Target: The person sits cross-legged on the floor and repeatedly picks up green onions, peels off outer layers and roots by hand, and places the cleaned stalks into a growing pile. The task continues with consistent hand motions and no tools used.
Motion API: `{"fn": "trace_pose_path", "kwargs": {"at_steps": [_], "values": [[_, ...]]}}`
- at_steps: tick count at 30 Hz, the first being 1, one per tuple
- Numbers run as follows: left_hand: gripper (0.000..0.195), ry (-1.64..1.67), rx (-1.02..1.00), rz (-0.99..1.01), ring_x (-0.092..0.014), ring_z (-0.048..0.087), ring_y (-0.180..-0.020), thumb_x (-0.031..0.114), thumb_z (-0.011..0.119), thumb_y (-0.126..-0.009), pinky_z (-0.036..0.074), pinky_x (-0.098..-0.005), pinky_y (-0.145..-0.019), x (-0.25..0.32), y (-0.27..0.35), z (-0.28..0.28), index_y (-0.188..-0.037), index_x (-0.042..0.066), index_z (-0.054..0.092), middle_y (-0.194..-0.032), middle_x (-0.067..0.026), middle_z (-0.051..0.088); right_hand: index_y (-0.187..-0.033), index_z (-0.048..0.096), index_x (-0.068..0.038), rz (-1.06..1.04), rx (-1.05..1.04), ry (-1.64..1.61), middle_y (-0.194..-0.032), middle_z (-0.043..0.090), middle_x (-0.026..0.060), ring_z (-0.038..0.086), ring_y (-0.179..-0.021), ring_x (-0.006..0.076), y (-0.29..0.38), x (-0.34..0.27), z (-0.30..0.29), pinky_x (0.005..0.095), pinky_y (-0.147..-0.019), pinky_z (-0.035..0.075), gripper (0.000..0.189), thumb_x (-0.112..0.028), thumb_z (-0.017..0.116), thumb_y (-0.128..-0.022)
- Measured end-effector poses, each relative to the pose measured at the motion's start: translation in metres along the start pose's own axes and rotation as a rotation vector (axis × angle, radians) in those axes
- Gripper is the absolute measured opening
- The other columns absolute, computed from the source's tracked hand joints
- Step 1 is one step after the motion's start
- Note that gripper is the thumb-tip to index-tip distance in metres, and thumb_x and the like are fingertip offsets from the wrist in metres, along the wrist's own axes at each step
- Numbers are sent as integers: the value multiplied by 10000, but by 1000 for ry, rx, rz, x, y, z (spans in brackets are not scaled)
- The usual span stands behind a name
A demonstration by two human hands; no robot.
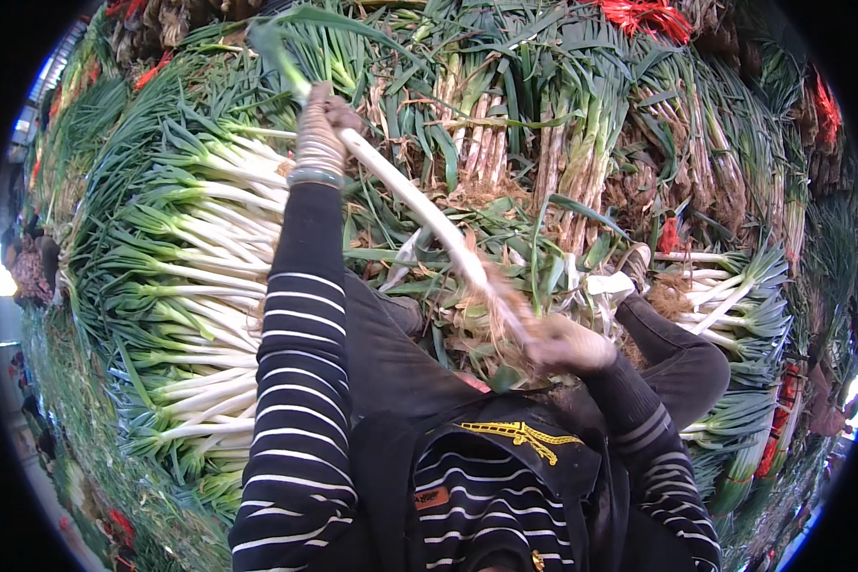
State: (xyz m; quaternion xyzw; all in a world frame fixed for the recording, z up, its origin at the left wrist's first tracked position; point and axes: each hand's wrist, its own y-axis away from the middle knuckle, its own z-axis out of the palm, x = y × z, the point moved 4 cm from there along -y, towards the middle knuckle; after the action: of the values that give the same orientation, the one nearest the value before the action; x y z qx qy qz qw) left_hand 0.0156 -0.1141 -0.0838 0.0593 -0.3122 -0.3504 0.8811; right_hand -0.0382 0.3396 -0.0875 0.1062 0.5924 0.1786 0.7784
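My left hand [329, 114], with several bangles at its wrist, is shut around a large green onion [422, 204] where the white stalk meets the green leaves. The stalk slants down to the right, its root end towards me. My right hand [568, 344], blurred, is by that end and grips a pale strip of outer skin [511, 318]; the blur hides its fingertips. Left of my left arm, peeled white green onions [214, 286] lie in a long stacked row. Unpeeled green onions [482, 136] with soil-stained, dry outer skins lie beyond my hands.
Leaf trimmings [443, 236] cover the ground between my bent legs [668, 350]. A smaller pile of peeled green onions [729, 300] lies at the right. Red plastic twine [643, 18] rests on the far bundles, and tied bundles [754, 443] lie at the lower right.
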Motion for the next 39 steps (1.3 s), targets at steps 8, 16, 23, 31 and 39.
{"fn": "trace_pose_path", "kwargs": {"at_steps": [8,16,23,31,39], "values": [[424,-282,285,321,-87,382,-444,449,701,-879,393,-258,-391,47,18,-11,-867,107,450,-598,31,406,-1051,649,50,338,715,-148,-732,623,44,575,-606,97,162,-1,-41,236,-570,473,427,-360,620,-935],[526,-78,-275,-49,-123,523,-580,503,698,-862,532,-352,-589,-61,49,55,-1115,88,499,-726,5,497,-958,596,-63,152,533,1055,-925,654,203,651,-804,384,-42,-53,-53,472,-725,511,357,-409,512,-972],[462,130,-476,-86,-111,497,-620,422,570,-976,532,-327,-694,-69,62,74,-1234,44,507,-735,6,466,-1230,600,-33,-250,317,-411,-1061,665,34,638,-922,122,-148,-95,-31,288,-831,530,378,-169,710,-895],[518,97,-562,-87,-119,538,-629,426,593,-962,574,-354,-705,-60,65,74,-1271,26,483,-741,-1,490,-1032,575,-72,-254,279,-415,-936,604,0,608,-837,105,-171,-103,-27,261,-731,518,276,-111,758,-830],[554,95,-539,-57,-114,519,-632,442,607,-951,556,-337,-689,-64,71,83,-1299,33,474,-747,6,480,-1031,572,-84,-320,383,-318,-868,596,-25,590,-738,80,-160,-114,-30,212,-664,490,247,-146,735,-856]]}}
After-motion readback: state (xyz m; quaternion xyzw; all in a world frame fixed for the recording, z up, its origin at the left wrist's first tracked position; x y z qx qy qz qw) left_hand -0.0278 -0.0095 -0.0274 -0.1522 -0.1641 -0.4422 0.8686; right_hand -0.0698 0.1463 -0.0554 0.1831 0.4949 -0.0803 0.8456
